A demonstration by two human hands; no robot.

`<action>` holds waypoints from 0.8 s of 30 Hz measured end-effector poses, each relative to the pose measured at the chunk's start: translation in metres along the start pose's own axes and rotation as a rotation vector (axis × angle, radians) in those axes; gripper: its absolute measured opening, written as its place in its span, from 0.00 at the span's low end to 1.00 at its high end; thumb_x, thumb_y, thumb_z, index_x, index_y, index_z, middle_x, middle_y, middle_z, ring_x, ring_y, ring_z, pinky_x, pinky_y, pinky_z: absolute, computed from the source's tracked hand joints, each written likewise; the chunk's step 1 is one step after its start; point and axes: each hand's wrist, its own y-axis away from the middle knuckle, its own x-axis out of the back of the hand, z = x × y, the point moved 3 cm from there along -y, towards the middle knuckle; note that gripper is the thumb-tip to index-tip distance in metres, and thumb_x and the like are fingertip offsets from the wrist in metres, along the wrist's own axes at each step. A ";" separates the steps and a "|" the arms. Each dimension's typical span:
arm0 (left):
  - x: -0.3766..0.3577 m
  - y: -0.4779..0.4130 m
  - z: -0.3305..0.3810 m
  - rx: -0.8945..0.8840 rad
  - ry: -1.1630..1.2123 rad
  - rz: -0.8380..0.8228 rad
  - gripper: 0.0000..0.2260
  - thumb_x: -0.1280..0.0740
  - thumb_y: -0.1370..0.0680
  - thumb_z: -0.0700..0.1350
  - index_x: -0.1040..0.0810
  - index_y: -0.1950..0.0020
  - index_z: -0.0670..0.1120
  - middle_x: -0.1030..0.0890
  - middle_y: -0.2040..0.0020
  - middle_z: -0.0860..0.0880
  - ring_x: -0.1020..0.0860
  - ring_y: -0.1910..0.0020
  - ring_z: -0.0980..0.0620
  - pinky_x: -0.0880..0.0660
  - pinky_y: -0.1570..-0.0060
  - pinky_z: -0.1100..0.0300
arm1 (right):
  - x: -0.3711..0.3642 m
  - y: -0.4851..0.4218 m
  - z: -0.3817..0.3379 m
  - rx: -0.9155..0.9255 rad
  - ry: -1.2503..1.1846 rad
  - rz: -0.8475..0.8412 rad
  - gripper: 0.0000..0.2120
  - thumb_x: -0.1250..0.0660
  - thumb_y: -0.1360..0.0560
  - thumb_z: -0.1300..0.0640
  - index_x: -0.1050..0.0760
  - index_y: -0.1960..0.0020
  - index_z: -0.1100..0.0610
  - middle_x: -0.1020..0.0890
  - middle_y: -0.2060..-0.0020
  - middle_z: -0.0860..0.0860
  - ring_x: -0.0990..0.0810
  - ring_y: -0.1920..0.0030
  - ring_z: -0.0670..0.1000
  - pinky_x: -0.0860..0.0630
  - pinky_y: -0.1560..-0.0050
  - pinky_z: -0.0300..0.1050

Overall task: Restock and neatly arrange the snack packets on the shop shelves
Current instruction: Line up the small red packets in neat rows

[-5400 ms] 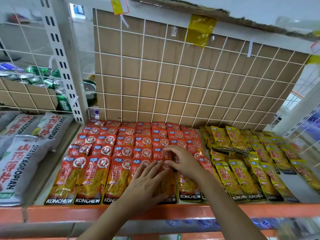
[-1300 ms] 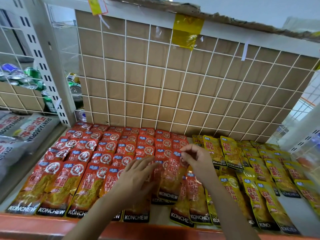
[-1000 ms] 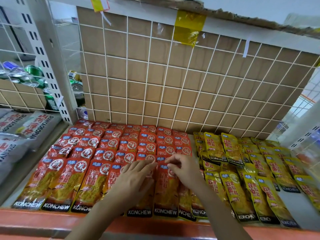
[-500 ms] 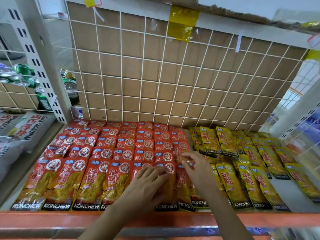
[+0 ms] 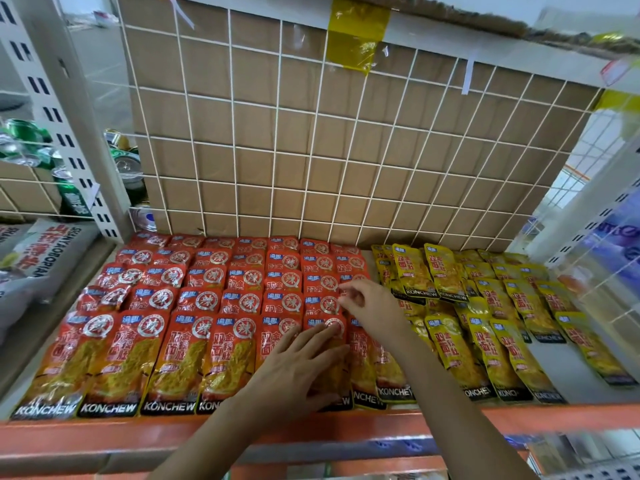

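Note:
Red KONCHEW snack packets (image 5: 194, 306) lie in overlapping rows over the left and middle of the shelf (image 5: 571, 368). Yellow KONCHEW packets (image 5: 485, 306) lie in looser rows on the right. My left hand (image 5: 298, 365) rests flat, fingers spread, on the front-row red packets near the middle. My right hand (image 5: 370, 306) hovers just behind it at the right edge of the red rows, fingers loosely curled with the tips touching a red packet's top. No packet is lifted off the shelf.
An orange shelf lip (image 5: 104, 434) runs along the front. A white wire grid over brown cardboard (image 5: 311, 133) closes the back. Green drink cans (image 5: 69, 188) and grey bags (image 5: 45, 254) fill the bay to the left. A wire side panel (image 5: 606, 271) bounds the right.
The red packet my right hand lifted over a second ago now lies flat in the front row. My right hand has slid back to the second row; my left hand stays pressing down.

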 end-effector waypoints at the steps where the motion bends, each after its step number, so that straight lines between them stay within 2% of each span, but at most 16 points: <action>1: 0.000 0.000 0.000 0.007 0.006 -0.006 0.29 0.47 0.28 0.69 0.35 0.30 0.58 0.33 0.28 0.53 0.33 0.31 0.53 0.37 0.36 0.45 | -0.002 -0.005 -0.001 -0.005 -0.008 -0.008 0.12 0.36 0.24 0.50 0.24 0.43 0.52 0.22 0.53 0.47 0.25 0.52 0.45 0.30 0.53 0.38; 3: -0.001 0.001 -0.001 0.002 0.027 0.002 0.30 0.47 0.28 0.69 0.36 0.29 0.58 0.34 0.28 0.52 0.33 0.30 0.53 0.38 0.35 0.45 | -0.006 -0.014 -0.002 -0.035 -0.027 -0.032 0.10 0.33 0.26 0.50 0.23 0.47 0.54 0.24 0.57 0.45 0.25 0.55 0.45 0.30 0.55 0.38; 6: -0.001 0.001 0.000 0.006 0.072 -0.011 0.30 0.46 0.28 0.69 0.38 0.29 0.58 0.35 0.27 0.53 0.36 0.29 0.53 0.41 0.30 0.48 | -0.009 -0.022 0.001 -0.093 -0.088 -0.045 0.07 0.31 0.27 0.53 0.23 0.52 0.54 0.23 0.58 0.46 0.25 0.55 0.46 0.28 0.55 0.40; 10: -0.002 0.000 -0.002 0.022 0.140 -0.016 0.30 0.46 0.27 0.67 0.42 0.28 0.59 0.43 0.24 0.53 0.44 0.26 0.54 0.50 0.30 0.42 | -0.012 -0.026 0.004 -0.118 -0.111 -0.048 0.04 0.31 0.27 0.54 0.26 0.57 0.53 0.23 0.59 0.46 0.25 0.56 0.46 0.29 0.55 0.40; 12: -0.004 0.001 -0.001 0.021 0.096 -0.005 0.29 0.46 0.28 0.69 0.38 0.29 0.59 0.37 0.27 0.53 0.37 0.29 0.54 0.39 0.30 0.47 | -0.013 -0.027 0.005 -0.119 -0.117 -0.047 0.04 0.31 0.27 0.54 0.26 0.58 0.53 0.23 0.60 0.46 0.24 0.56 0.46 0.29 0.56 0.40; 13: -0.004 0.000 0.000 0.021 0.094 -0.029 0.30 0.46 0.29 0.69 0.36 0.30 0.60 0.35 0.27 0.54 0.35 0.30 0.54 0.38 0.30 0.51 | -0.014 -0.028 0.005 -0.118 -0.118 -0.046 0.04 0.31 0.27 0.54 0.26 0.58 0.53 0.23 0.60 0.46 0.24 0.56 0.46 0.29 0.56 0.41; 15: -0.005 0.000 0.000 0.009 0.121 -0.018 0.30 0.45 0.29 0.69 0.36 0.30 0.59 0.34 0.28 0.53 0.35 0.30 0.54 0.44 0.32 0.52 | -0.015 -0.029 0.006 -0.124 -0.125 -0.040 0.04 0.31 0.27 0.55 0.26 0.59 0.53 0.23 0.61 0.46 0.25 0.57 0.46 0.30 0.56 0.41; 18: -0.004 0.000 0.000 0.014 0.118 -0.027 0.30 0.44 0.30 0.69 0.36 0.30 0.59 0.34 0.28 0.53 0.37 0.30 0.54 0.47 0.32 0.54 | -0.015 -0.029 0.008 -0.130 -0.142 -0.029 0.04 0.31 0.27 0.55 0.26 0.58 0.53 0.23 0.60 0.46 0.25 0.57 0.46 0.30 0.57 0.40; 21: -0.004 0.000 0.000 0.006 0.099 -0.008 0.30 0.44 0.30 0.69 0.36 0.30 0.59 0.34 0.28 0.53 0.38 0.30 0.54 0.47 0.32 0.54 | -0.015 -0.029 0.009 -0.135 -0.151 -0.022 0.04 0.31 0.27 0.55 0.26 0.58 0.54 0.23 0.60 0.47 0.25 0.56 0.46 0.30 0.56 0.41; 24: -0.003 -0.001 0.000 0.009 0.077 -0.005 0.30 0.45 0.30 0.69 0.36 0.30 0.59 0.33 0.29 0.54 0.36 0.31 0.54 0.43 0.29 0.52 | -0.015 -0.029 0.008 -0.131 -0.146 -0.018 0.04 0.32 0.27 0.55 0.26 0.57 0.54 0.24 0.59 0.46 0.26 0.56 0.46 0.31 0.57 0.40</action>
